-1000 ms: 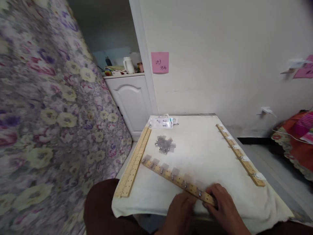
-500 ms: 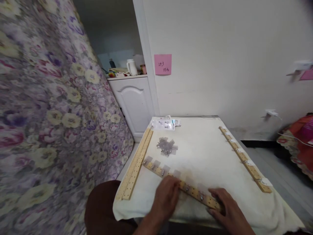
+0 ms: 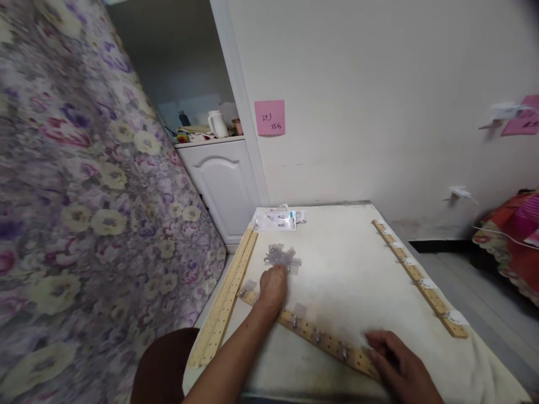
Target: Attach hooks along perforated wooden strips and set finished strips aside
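Note:
My left hand (image 3: pixel 273 289) reaches over the drilled wooden strip to a small pile of clear plastic pieces with metal parts (image 3: pixel 278 256). Its fingers are curled down at the pile's near edge, and whatever they hold is hidden. My right hand (image 3: pixel 398 359) is beside the right end of the wooden strip (image 3: pixel 309 331), fingers and thumb parted, slightly blurred. That strip lies slantwise across the near part of the table. Several clear pieces with metal fittings sit along it, and my left forearm covers part of it.
Two bare drilled strips (image 3: pixel 229 297) lie along the table's left edge. Another strip with white round pieces (image 3: pixel 421 279) lies along the right edge. Clear packaging (image 3: pixel 274 219) is at the back left. A floral curtain (image 3: pixel 96 213) hangs at the left, beyond a brown-clad knee (image 3: pixel 162 365).
My left hand has left the middle of the slanted strip and moved forward to the pile. The right hand has loosened from the strip's end. The view has shifted slightly.

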Demonstrator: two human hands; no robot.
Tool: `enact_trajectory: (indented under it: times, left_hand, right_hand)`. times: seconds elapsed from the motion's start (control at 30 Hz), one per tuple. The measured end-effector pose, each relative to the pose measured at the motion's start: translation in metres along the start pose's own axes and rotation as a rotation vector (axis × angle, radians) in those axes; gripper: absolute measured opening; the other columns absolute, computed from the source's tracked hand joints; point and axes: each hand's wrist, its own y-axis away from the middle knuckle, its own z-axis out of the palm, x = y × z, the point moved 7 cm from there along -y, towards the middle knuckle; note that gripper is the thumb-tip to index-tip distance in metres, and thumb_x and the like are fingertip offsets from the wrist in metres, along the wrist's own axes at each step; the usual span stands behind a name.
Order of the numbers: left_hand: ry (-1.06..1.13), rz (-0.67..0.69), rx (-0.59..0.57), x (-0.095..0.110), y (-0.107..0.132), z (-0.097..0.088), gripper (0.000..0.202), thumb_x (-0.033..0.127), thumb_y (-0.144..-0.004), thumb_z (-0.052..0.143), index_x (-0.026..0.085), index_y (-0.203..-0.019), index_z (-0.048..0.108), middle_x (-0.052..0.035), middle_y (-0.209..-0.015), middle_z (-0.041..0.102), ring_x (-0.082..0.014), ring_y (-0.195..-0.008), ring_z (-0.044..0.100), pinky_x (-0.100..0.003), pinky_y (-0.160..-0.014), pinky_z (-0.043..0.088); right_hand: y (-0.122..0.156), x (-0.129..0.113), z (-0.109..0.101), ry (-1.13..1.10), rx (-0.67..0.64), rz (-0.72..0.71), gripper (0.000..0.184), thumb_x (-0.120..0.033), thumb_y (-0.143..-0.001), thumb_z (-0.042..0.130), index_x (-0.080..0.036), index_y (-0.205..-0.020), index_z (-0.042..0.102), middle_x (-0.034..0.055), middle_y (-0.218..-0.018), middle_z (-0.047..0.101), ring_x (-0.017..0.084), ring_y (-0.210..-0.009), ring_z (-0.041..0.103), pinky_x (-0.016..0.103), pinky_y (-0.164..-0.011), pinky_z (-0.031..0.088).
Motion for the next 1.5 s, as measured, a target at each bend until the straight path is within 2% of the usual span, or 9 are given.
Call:
enact_trajectory:
  times: [0.17,0.27,0.37,0.57,0.73,0.9,1.1,1.3,1.5]
  left_hand:
    - [0.121,0.006,0.021,-0.002,0.006,-0.010,0.017,0.031,-0.090,0.055,0.015,-0.092,0.062,-0.0026,-0.094,0.064,-0.0167,-0.086,0.061,-0.037,-0.080,0.049]
    - [0.274,0.037,0.061,0.002,0.021,-0.016,0.015,0.021,-0.087,0.049,0.017,-0.076,0.060,0.0012,-0.076,0.060,-0.0149,-0.076,0.057,-0.029,-0.072,0.043]
    - [0.475,0.065,0.066,0.012,0.039,-0.015,0.017,0.022,-0.083,0.046,0.019,-0.070,0.056,0.0041,-0.065,0.054,-0.0130,-0.067,0.053,-0.023,-0.063,0.038]
    - [0.813,0.087,0.006,0.061,0.083,-0.004,0.016,0.027,-0.080,0.049,0.018,-0.070,0.056,0.0036,-0.064,0.052,-0.0124,-0.063,0.049,-0.022,-0.059,0.038]
    - [1.083,0.074,-0.126,0.109,0.122,0.012,0.011,0.026,-0.074,0.058,0.018,-0.067,0.057,0.0034,-0.062,0.053,-0.0125,-0.061,0.048,-0.022,-0.058,0.038]
    - [1.238,0.068,-0.212,0.130,0.136,0.028,0.012,0.028,-0.070,0.063,0.018,-0.066,0.058,0.0014,-0.064,0.057,-0.0140,-0.063,0.051,-0.024,-0.060,0.040]
    - [1.276,0.083,-0.224,0.136,0.138,0.025,0.015,0.031,-0.073,0.062,0.018,-0.068,0.057,0.0020,-0.064,0.055,-0.0137,-0.064,0.050,-0.024,-0.061,0.039]
    - [1.216,0.031,-0.078,0.116,0.135,0.009,0.016,0.034,-0.081,0.055,0.019,-0.088,0.056,0.0035,-0.069,0.052,-0.0130,-0.065,0.049,-0.024,-0.061,0.040]
    - [1.228,0.003,-0.212,0.115,0.134,0.025,0.012,0.030,-0.077,0.056,0.020,-0.073,0.051,0.0070,-0.058,0.047,-0.0100,-0.051,0.045,-0.021,-0.048,0.036]
  right_hand:
    - [0.001,-0.005,-0.006,-0.040,0.035,-0.006,0.031,-0.046,-0.080,0.054,-0.023,-0.096,0.068,0.0055,-0.088,0.073,0.021,-0.081,0.068,0.028,-0.073,0.056]
    - [0.003,-0.008,-0.010,-0.060,0.066,0.011,0.030,-0.046,-0.080,0.054,-0.023,-0.094,0.068,0.0043,-0.085,0.073,0.021,-0.078,0.068,0.028,-0.070,0.056]
    - [0.004,-0.012,-0.014,-0.104,0.124,0.017,0.029,-0.046,-0.081,0.054,-0.023,-0.092,0.068,0.0039,-0.084,0.073,0.021,-0.079,0.068,0.028,-0.070,0.055]
    - [0.007,-0.037,-0.013,-0.100,0.161,-0.096,0.024,-0.037,-0.084,0.054,-0.023,-0.101,0.062,0.0031,-0.084,0.068,0.018,-0.074,0.063,0.028,-0.071,0.053]
    - [0.012,-0.059,-0.016,-0.117,0.230,-0.261,0.034,-0.029,-0.081,0.060,-0.024,-0.114,0.057,0.0019,-0.087,0.063,0.016,-0.076,0.062,0.027,-0.073,0.054]
    - [0.019,-0.065,-0.022,-0.157,0.303,-0.337,0.025,-0.027,-0.084,0.056,-0.025,-0.109,0.057,0.0032,-0.090,0.062,0.017,-0.078,0.062,0.027,-0.073,0.054]
    - [0.019,-0.066,-0.021,-0.236,0.249,-0.309,0.016,-0.030,-0.088,0.050,-0.024,-0.097,0.062,0.0047,-0.086,0.064,0.018,-0.078,0.063,0.027,-0.070,0.054]
    - [0.018,-0.052,-0.022,-0.469,0.253,-0.052,0.026,-0.041,-0.082,0.060,-0.022,-0.100,0.062,0.0072,-0.096,0.070,0.023,-0.092,0.067,0.031,-0.079,0.056]
    - [0.019,-0.049,-0.022,-0.594,0.232,0.063,0.035,-0.050,-0.076,0.065,-0.021,-0.096,0.065,0.0067,-0.086,0.072,0.023,-0.084,0.068,0.032,-0.073,0.057]
